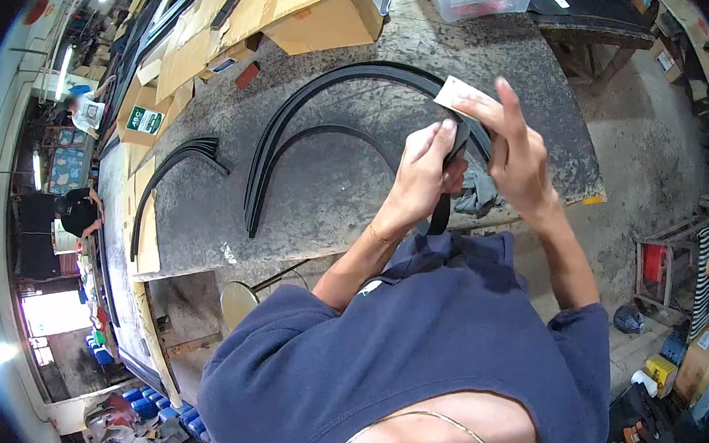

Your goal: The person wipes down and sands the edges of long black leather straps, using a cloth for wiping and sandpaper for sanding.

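Observation:
Near the table's front edge, my left hand (425, 169) is closed round a black rubber strip (439, 214), whose lower end hangs toward my shirt. Just right of it, my right hand (517, 151) is raised with the index finger up, and a small cream card (458, 94) is at its fingertips. Long black strips (293, 102) curve in an arc across the dark table (329, 228) and pass behind my hands. A shorter bundle of black strips (176, 155) lies to the left. A grey cloth (478, 192) is partly hidden behind my right wrist.
Cardboard boxes (281, 4) stand at the table's back left, a clear plastic bin (479, 0) at the back. A small reddish block (248, 75) lies near the boxes. A round stool (238, 304) is below the front edge. Two people are far left. A metal rack (662, 269) stands right.

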A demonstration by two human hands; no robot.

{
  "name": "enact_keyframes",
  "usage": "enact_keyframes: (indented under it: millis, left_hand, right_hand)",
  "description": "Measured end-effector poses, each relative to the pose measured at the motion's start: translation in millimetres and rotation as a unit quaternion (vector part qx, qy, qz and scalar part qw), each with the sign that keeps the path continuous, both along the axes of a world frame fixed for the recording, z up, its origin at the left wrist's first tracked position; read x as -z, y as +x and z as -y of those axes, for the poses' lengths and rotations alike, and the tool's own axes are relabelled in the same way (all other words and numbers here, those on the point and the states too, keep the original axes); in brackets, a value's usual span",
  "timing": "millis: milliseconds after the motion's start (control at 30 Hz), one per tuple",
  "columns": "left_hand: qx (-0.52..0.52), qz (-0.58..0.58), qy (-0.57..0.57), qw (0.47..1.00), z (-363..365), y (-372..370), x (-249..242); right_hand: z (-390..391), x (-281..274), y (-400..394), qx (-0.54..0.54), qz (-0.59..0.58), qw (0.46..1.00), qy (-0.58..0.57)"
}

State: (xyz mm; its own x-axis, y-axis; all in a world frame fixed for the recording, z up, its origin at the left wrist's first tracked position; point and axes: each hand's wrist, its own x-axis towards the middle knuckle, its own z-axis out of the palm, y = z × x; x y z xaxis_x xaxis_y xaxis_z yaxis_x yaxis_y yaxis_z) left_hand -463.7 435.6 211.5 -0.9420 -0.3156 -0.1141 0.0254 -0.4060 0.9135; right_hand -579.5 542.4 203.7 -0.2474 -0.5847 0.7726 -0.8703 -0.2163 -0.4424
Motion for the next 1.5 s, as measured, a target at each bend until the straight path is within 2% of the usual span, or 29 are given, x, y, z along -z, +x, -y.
enact_keyframes:
  millis: [67, 100, 233, 333, 367, 400, 467, 500, 533, 600, 700, 767, 800, 867, 933, 1000, 1133, 1200, 1300, 1433, 1500]
  left_hand:
    - [-0.01, -0.032, 0.088, 0.996, 2.9, -3.9, 3.9]
    - [-0.041, 0.002, 0.013, 0.999, -0.8, -4.6, -4.4]
    - [-0.022, -0.009, 0.039, 0.999, 3.3, -4.3, 0.7]
    - [-0.016, -0.008, 0.035, 0.999, -4.7, -2.4, -4.0]
    - [-0.019, -0.012, 0.032, 0.999, -2.9, -4.3, -6.2]
    - [-0.026, -0.013, 0.039, 0.999, -3.3, -3.9, -7.1]
    - [-0.03, -0.013, 0.048, 0.998, -5.4, -4.9, -9.0]
    - [-0.022, -0.016, 0.033, 0.999, -6.7, -4.5, -10.5]
    - [-0.013, -0.02, 0.018, 1.0, -7.9, -4.0, -11.5]
    - [0.002, -0.025, -0.018, 1.0, -13.3, -1.7, -16.7]
    - [-0.007, -0.061, -0.061, 0.996, -15.2, 1.1, -22.4]
    - [-0.012, -0.095, -0.13, 0.987, -14.6, 2.4, -24.0]
    - [-0.013, -0.093, -0.129, 0.987, -13.8, 3.0, -24.1]
    - [-0.001, -0.14, -0.223, 0.965, -10.7, 4.1, -24.8]
    - [0.004, -0.145, -0.241, 0.96, -7.1, 3.3, -21.0]
    - [-0.017, -0.159, -0.321, 0.934, -7.9, 2.6, -21.0]
    - [-0.006, -0.137, -0.377, 0.916, -10.1, 2.4, -29.1]
    - [-0.014, -0.166, -0.429, 0.888, -9.4, -0.4, -27.1]
    - [0.003, -0.145, -0.443, 0.885, -9.0, 0.9, -33.7]
    - [-0.007, -0.138, -0.47, 0.872, -9.3, 2.1, -34.1]
    - [-0.012, -0.141, -0.495, 0.857, -8.3, 2.3, -32.1]
  right_hand:
    - [-2.0, -7.8, 13.4, 0.008, -0.047, 0.992, -0.115]
    - [-5.7, -6.2, 17.2, -0.007, -0.068, 0.992, -0.102]
    - [0.0, -0.9, 9.0, 0.014, -0.086, 0.994, -0.07]
    - [1.7, 2.7, 8.1, 0.061, 0.086, 0.993, -0.06]
    - [-0.5, -2.7, 12.5, 0.081, 0.031, 0.991, -0.1]
    - [-1.9, -6.9, 17.0, 0.079, 0.032, 0.991, -0.099]
    - [-5.2, -10.8, 21.8, 0.014, -0.032, 0.993, -0.116]
    - [-0.1, 10.6, 19.5, 0.076, -0.021, 0.989, -0.125]
    - [2.1, 14.6, 14.6, 0.077, -0.02, 0.989, -0.124]
    - [8.1, 16.8, 4.8, 0.077, 0.129, 0.989, 0.009]
    - [3.5, 9.5, 5.7, 0.091, 0.118, 0.989, -0.023]
    - [-6.2, -3.0, 7.9, 0.096, 0.117, 0.988, -0.034]
    - [-12.0, -4.8, 8.8, 0.096, 0.118, 0.988, -0.033]
    - [-24.1, -6.4, 10.1, 0.114, 0.126, 0.985, 0.011]
    - [-32.1, -16.5, 18.3, 0.118, 0.157, 0.981, 0.007]
    - [-42.1, -27.6, 22.3, 0.092, 0.132, 0.987, -0.01]
    - [-52.7, -42.3, 29.4, 0.076, 0.106, 0.991, -0.014]
    - [-54.6, -43.3, 27.3, 0.086, 0.077, 0.993, -0.015]
    - [-59.7, -53.1, 26.0, 0.084, -0.016, 0.995, 0.051]
    - [-65.1, -50.5, 23.6, 0.092, -0.037, 0.994, 0.037]
    - [-69.8, -48.4, 20.7, 0.098, -0.087, 0.99, 0.041]
